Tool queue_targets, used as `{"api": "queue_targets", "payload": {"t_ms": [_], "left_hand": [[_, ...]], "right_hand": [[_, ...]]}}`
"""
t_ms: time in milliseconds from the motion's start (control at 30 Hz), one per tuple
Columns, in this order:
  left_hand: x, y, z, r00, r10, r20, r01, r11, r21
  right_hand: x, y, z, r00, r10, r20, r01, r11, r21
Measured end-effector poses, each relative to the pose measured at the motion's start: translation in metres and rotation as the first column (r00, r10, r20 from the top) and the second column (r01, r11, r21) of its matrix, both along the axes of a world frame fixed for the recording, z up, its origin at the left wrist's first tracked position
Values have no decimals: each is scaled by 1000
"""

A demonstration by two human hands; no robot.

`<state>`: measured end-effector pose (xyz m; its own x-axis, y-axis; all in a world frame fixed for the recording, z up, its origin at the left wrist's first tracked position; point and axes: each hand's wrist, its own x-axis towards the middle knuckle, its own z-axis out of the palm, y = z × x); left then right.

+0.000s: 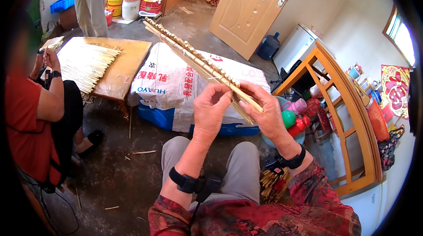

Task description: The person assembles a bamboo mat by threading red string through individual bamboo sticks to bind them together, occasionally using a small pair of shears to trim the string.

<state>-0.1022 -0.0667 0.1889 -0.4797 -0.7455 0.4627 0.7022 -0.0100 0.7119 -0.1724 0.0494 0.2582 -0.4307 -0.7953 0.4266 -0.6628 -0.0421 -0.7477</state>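
Both forearms reach forward, hands tipped inward. Right hand (pixel 267 115) has the near end of the stick mat (pixel 194 59); left hand's (pixel 211 109) curled against it, can't tell if gripping. Mat's held slanting above the white sack's (pixel 152 66) near edge.

Both forearms (pixel 190 152) reaching forward, left hand (pixel 210 107) with fingers (pixel 217 88) curled, right hand (pixel 269 110) gripping just beside it

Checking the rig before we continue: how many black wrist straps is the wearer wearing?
2: the left strap sits behind the left hand; the right strap behind the right hand, which holds the stalks. Sleeves could hide more.
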Motion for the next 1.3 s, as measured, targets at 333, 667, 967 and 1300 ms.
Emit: {"api": "queue_targets", "payload": {"t_ms": [333,667,967,1300], "left_hand": [[-12,5,4,995,95,-20,-94,994,48],[-13,13,-1,992,118,40,-119,993,20],[-16,18,10,931,363,48,-351,923,-160],[-10,6,14,868,496,21,-461,821,-338]], "right_hand": [[-5,-1,4,999,47,24,-46,999,-16],[-18,0,17,991,10,130,-4,999,-43],[-11,0,14,991,2,134,4,999,-43],[-8,-3,10,993,10,118,-7,999,-31]]}}
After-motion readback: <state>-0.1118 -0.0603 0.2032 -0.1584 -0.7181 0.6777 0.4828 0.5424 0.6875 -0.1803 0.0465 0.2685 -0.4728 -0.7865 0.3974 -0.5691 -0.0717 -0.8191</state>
